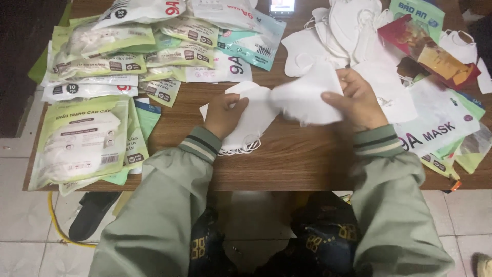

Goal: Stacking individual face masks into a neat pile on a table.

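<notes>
My left hand presses down on a small stack of white face masks lying on the wooden table; their ear loops stick out below my wrist. My right hand grips one white mask, lifted slightly and overlapping the stack's right edge. Both sleeves are pale green with striped cuffs.
Sealed green and white mask packets are piled over the left side and back of the table. A heap of loose white masks and empty printed bags cover the right. A phone lies at the back edge. A dark slipper rests on the tiled floor.
</notes>
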